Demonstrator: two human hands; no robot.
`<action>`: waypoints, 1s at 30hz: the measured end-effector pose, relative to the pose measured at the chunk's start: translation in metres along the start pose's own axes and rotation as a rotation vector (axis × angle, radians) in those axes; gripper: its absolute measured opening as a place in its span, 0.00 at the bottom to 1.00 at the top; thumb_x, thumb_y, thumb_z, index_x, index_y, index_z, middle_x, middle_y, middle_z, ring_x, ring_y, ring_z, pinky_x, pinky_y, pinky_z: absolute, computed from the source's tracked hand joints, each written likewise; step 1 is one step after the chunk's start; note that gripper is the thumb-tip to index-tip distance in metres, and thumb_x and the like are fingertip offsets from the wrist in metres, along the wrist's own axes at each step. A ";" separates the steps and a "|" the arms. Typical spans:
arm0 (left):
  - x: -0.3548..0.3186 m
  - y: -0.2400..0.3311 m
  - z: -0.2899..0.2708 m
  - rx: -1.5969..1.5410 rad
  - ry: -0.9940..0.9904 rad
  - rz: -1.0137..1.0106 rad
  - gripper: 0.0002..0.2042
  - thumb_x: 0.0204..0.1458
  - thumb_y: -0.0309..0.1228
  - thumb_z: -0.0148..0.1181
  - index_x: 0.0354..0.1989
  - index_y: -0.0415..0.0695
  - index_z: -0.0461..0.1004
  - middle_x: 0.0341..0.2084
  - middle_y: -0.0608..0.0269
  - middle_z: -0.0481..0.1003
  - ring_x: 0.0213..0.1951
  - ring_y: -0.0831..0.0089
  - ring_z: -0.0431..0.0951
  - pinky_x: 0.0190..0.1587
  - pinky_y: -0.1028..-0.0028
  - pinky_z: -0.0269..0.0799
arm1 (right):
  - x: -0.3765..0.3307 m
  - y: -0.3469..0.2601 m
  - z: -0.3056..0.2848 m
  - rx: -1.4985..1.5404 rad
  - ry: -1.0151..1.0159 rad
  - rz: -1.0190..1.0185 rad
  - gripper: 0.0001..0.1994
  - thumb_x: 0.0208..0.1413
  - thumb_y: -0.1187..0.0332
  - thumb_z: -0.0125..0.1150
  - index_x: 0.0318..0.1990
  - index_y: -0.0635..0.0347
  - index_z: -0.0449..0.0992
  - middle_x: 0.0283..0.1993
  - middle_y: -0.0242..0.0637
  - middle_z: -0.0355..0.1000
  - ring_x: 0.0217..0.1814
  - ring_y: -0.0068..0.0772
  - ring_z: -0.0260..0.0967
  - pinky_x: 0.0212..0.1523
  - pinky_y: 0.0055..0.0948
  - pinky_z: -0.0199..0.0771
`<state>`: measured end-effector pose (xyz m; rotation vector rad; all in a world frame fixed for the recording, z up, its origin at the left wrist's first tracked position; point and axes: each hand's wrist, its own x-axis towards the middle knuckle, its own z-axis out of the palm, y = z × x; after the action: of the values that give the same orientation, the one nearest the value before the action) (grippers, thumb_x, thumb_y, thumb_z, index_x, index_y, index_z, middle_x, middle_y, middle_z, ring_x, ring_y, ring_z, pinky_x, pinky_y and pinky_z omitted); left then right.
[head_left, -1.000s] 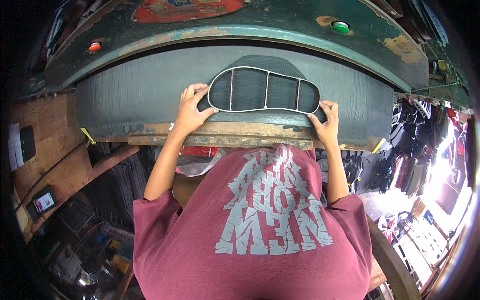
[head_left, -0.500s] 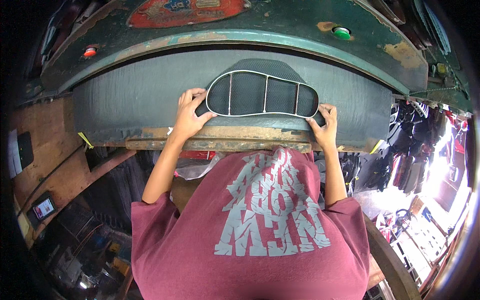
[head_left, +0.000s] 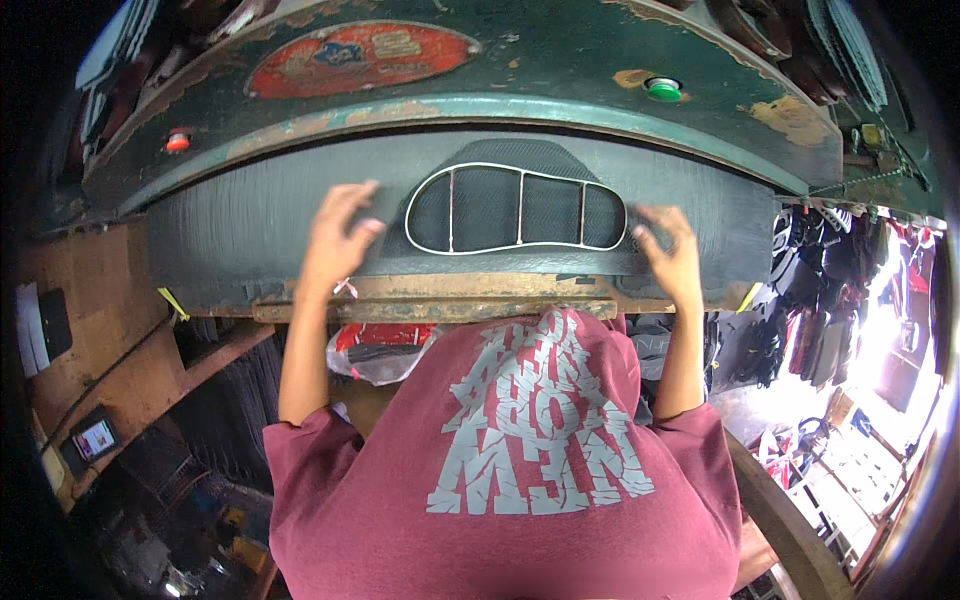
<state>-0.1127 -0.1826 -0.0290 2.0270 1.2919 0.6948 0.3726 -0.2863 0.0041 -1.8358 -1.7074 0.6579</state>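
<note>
A sole-shaped metal cutting die (head_left: 519,208) with thin crossbars lies on a black textured sheet (head_left: 520,152). The sheet shows through the die and sticks out past its far side. To the left of the die, my left hand (head_left: 338,238) is off it, fingers apart and slightly blurred, with nothing in them. Just beyond the die's right end, my right hand (head_left: 668,250) also holds nothing, its thumb and fingers apart. Both hands are over the dark press bed (head_left: 250,215).
A green machine head (head_left: 560,60) spans the far side, carrying a red button (head_left: 178,142) at left and a green button (head_left: 663,90) at right. A worn wooden strip (head_left: 430,309) runs along the bed's front edge. Dark pieces (head_left: 805,270) hang at right.
Both hands have let go of the die and drawn outward from it, the left one farther. The die still lies on the sheet; the whole view has shifted slightly.
</note>
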 end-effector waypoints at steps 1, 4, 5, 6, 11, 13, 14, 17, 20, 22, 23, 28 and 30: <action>0.009 -0.004 -0.023 0.131 0.129 0.097 0.20 0.57 0.37 0.65 0.56 0.41 0.78 0.52 0.52 0.76 0.54 0.55 0.77 0.60 0.60 0.70 | 0.010 -0.011 -0.012 -0.039 0.101 -0.023 0.18 0.54 0.73 0.69 0.54 0.62 0.81 0.52 0.46 0.77 0.60 0.44 0.72 0.64 0.39 0.68; 0.043 -0.019 -0.094 0.256 0.738 0.214 0.13 0.67 0.34 0.53 0.52 0.40 0.78 0.50 0.55 0.79 0.57 0.60 0.76 0.64 0.61 0.65 | 0.053 -0.045 -0.036 -0.135 0.563 -0.314 0.19 0.55 0.71 0.69 0.55 0.56 0.81 0.58 0.47 0.73 0.64 0.47 0.69 0.66 0.42 0.66; 0.055 -0.026 -0.122 0.400 0.915 0.271 0.16 0.69 0.34 0.50 0.55 0.38 0.76 0.53 0.53 0.77 0.59 0.58 0.73 0.66 0.60 0.63 | 0.067 -0.055 -0.039 -0.176 0.701 -0.361 0.20 0.55 0.70 0.70 0.56 0.54 0.81 0.61 0.47 0.70 0.66 0.48 0.67 0.67 0.43 0.64; 0.064 -0.031 -0.147 0.524 1.033 0.317 0.18 0.70 0.36 0.47 0.59 0.38 0.74 0.57 0.50 0.74 0.62 0.55 0.70 0.67 0.58 0.61 | 0.081 -0.065 -0.037 -0.175 0.802 -0.399 0.22 0.54 0.69 0.71 0.59 0.54 0.79 0.65 0.48 0.66 0.70 0.50 0.62 0.70 0.45 0.61; 0.079 -0.061 -0.192 0.596 1.210 0.305 0.31 0.73 0.47 0.34 0.74 0.36 0.55 0.74 0.35 0.48 0.75 0.42 0.48 0.74 0.48 0.45 | 0.130 -0.080 -0.015 -0.304 1.075 -0.553 0.38 0.53 0.52 0.72 0.70 0.54 0.65 0.77 0.54 0.49 0.81 0.64 0.39 0.76 0.63 0.40; 0.076 -0.071 -0.189 0.627 1.239 0.330 0.31 0.73 0.47 0.34 0.75 0.36 0.52 0.75 0.33 0.45 0.76 0.41 0.44 0.75 0.47 0.41 | 0.132 -0.073 -0.009 -0.332 1.118 -0.579 0.42 0.56 0.46 0.67 0.74 0.53 0.59 0.78 0.55 0.44 0.82 0.65 0.35 0.77 0.65 0.35; 0.073 -0.075 -0.188 0.605 1.252 0.325 0.32 0.73 0.46 0.33 0.76 0.35 0.48 0.75 0.32 0.43 0.77 0.40 0.41 0.75 0.45 0.38 | 0.132 -0.069 -0.006 -0.359 1.140 -0.581 0.42 0.58 0.43 0.63 0.74 0.53 0.58 0.79 0.56 0.43 0.82 0.65 0.34 0.77 0.65 0.32; 0.060 -0.081 -0.183 0.634 1.328 0.314 0.32 0.73 0.46 0.32 0.76 0.34 0.47 0.75 0.32 0.43 0.77 0.39 0.41 0.75 0.44 0.39 | 0.126 -0.060 0.000 -0.394 1.203 -0.631 0.42 0.62 0.38 0.55 0.76 0.52 0.55 0.80 0.56 0.41 0.83 0.65 0.31 0.77 0.64 0.29; 0.041 -0.079 -0.183 0.670 1.365 0.334 0.32 0.72 0.45 0.33 0.75 0.31 0.47 0.74 0.30 0.44 0.75 0.38 0.43 0.74 0.43 0.41 | 0.112 -0.057 0.004 -0.403 1.240 -0.648 0.42 0.63 0.36 0.50 0.77 0.51 0.53 0.80 0.57 0.40 0.83 0.65 0.30 0.77 0.64 0.28; 0.028 -0.076 -0.180 0.669 1.386 0.323 0.33 0.72 0.46 0.32 0.74 0.30 0.48 0.74 0.29 0.45 0.75 0.37 0.44 0.74 0.42 0.41 | 0.099 -0.057 0.006 -0.402 1.250 -0.656 0.42 0.63 0.35 0.49 0.77 0.50 0.52 0.80 0.57 0.40 0.83 0.65 0.30 0.77 0.64 0.29; 0.022 -0.075 -0.179 0.682 1.388 0.301 0.33 0.72 0.46 0.31 0.74 0.29 0.48 0.73 0.28 0.45 0.75 0.37 0.44 0.73 0.41 0.41 | 0.094 -0.057 0.008 -0.398 1.248 -0.639 0.42 0.63 0.35 0.49 0.77 0.49 0.53 0.80 0.57 0.40 0.83 0.65 0.30 0.77 0.63 0.29; 0.000 -0.076 -0.173 0.693 1.429 0.347 0.33 0.73 0.45 0.29 0.74 0.28 0.46 0.73 0.26 0.44 0.74 0.36 0.45 0.73 0.42 0.41 | 0.073 -0.056 0.015 -0.424 1.305 -0.646 0.41 0.64 0.33 0.47 0.76 0.47 0.54 0.79 0.59 0.42 0.83 0.67 0.32 0.77 0.64 0.29; -0.010 -0.079 -0.170 0.714 1.452 0.353 0.34 0.72 0.47 0.28 0.74 0.27 0.46 0.73 0.28 0.45 0.75 0.37 0.44 0.74 0.43 0.40 | 0.065 -0.054 0.019 -0.420 1.320 -0.654 0.41 0.64 0.33 0.46 0.76 0.48 0.54 0.79 0.59 0.42 0.82 0.67 0.33 0.77 0.64 0.29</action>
<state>-0.2846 -0.1282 0.0241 2.2538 2.1292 2.4348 0.3248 -0.2176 0.0273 -1.2027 -1.3033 -1.0371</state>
